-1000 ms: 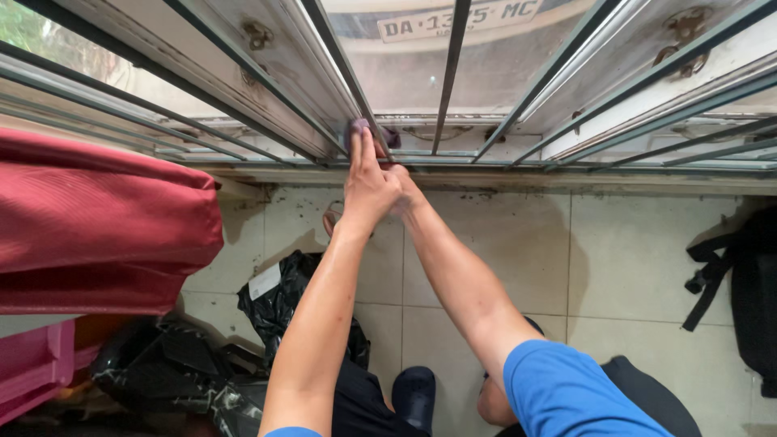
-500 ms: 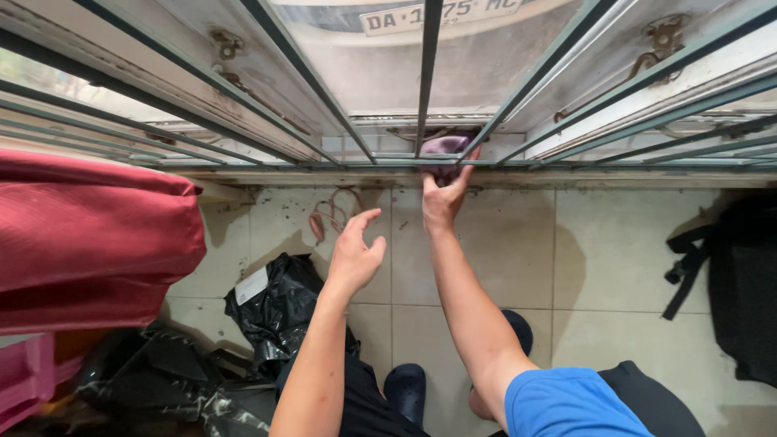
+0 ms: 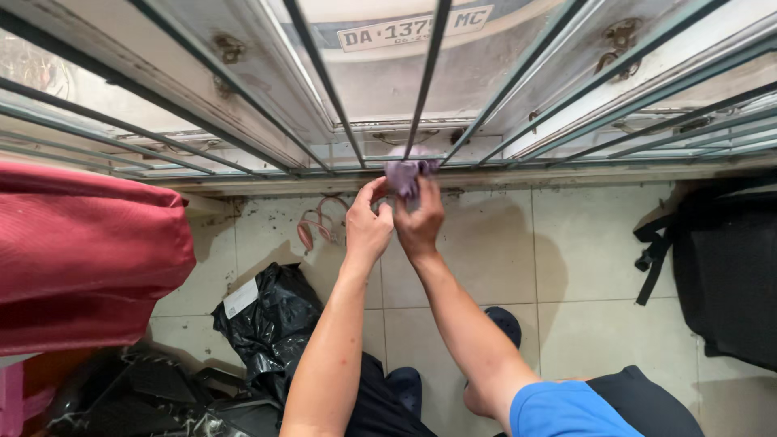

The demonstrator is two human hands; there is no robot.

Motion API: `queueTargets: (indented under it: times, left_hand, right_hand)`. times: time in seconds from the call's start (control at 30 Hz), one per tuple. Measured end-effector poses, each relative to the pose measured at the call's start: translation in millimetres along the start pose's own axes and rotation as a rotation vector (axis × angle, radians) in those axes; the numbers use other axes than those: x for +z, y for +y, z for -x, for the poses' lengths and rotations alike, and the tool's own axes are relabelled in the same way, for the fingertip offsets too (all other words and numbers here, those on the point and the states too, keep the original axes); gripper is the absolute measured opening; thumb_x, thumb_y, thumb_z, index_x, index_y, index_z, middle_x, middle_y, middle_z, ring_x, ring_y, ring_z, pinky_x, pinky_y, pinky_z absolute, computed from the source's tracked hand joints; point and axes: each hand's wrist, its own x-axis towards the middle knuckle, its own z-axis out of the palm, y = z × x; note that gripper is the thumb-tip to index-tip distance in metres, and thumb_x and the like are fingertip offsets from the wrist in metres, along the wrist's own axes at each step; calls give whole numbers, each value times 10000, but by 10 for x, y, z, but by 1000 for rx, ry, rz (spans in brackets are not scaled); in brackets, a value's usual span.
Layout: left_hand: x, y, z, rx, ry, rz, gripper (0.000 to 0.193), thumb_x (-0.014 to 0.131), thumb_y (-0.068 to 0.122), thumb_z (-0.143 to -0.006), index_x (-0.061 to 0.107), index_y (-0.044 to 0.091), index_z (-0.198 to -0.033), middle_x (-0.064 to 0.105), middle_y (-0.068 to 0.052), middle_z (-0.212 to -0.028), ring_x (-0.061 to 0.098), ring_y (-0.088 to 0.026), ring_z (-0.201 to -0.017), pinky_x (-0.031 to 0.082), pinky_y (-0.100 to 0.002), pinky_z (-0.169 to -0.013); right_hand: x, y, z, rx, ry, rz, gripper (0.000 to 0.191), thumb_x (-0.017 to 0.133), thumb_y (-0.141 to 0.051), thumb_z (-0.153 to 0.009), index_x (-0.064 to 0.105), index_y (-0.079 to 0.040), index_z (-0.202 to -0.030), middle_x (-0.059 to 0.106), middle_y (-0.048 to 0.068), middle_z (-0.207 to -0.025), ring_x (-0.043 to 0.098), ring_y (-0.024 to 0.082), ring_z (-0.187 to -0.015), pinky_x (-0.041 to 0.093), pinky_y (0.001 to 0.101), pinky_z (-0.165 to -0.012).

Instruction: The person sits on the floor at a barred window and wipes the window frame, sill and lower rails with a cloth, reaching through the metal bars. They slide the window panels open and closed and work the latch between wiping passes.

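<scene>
A small purple cloth [image 3: 405, 173] is bunched against the bottom rail of a window grille [image 3: 429, 81]. My right hand [image 3: 421, 222] grips the cloth from below with thumb and fingers. My left hand [image 3: 368, 226] is right beside it, its fingers curled and touching the cloth's left edge. Both arms reach up from the lower middle of the view.
Dark metal bars cross the window above a grimy sill [image 3: 518, 174]. A red cushion [image 3: 81, 251] lies at the left, a black plastic bag [image 3: 267, 316] below it, a black backpack [image 3: 728, 267] at the right. A pink hooked object [image 3: 312, 231] lies on the tiled floor.
My left hand has risen from the floor level to meet the right hand at the cloth. The cloth has come slightly down off the rail.
</scene>
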Motion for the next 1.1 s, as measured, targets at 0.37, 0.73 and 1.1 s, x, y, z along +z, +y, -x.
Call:
queueTargets:
  times: [0.37, 0.73, 1.1]
  left_hand:
    - [-219, -82, -71, -46, 290, 92, 499, 546, 23, -848, 600, 34, -1344, 683, -153, -1290, 651, -264, -1227, 488, -366, -1053]
    - [-31, -179, -77, -128, 114, 94, 439, 561, 55, -848, 635, 60, -1281, 712, -111, -1203, 689, -205, -1160, 541, -330, -919]
    - [40, -231, -110, -184, 108, 194, 414, 576, 167, -934, 603, 57, -1332, 716, -98, -1255, 692, -205, -1148, 515, -314, -1005]
  right_hand:
    - [390, -419, -685, -626, -527, 496, 741, 679, -297, -815, 460, -19, -1466, 356, 225, -1550, 339, 459, -1433, 305, 596, -1157]
    - [89, -170, -769, -595, -299, 844, 423, 616, -95, -914, 642, 34, -1316, 594, 205, -1139, 592, 339, -1002, 534, 404, -795]
    - [-309, -187, -660, -707, -319, 265, 254, 694, -34, -900, 665, -73, -1149, 625, 111, -1113, 625, 303, -1063, 565, 424, -872]
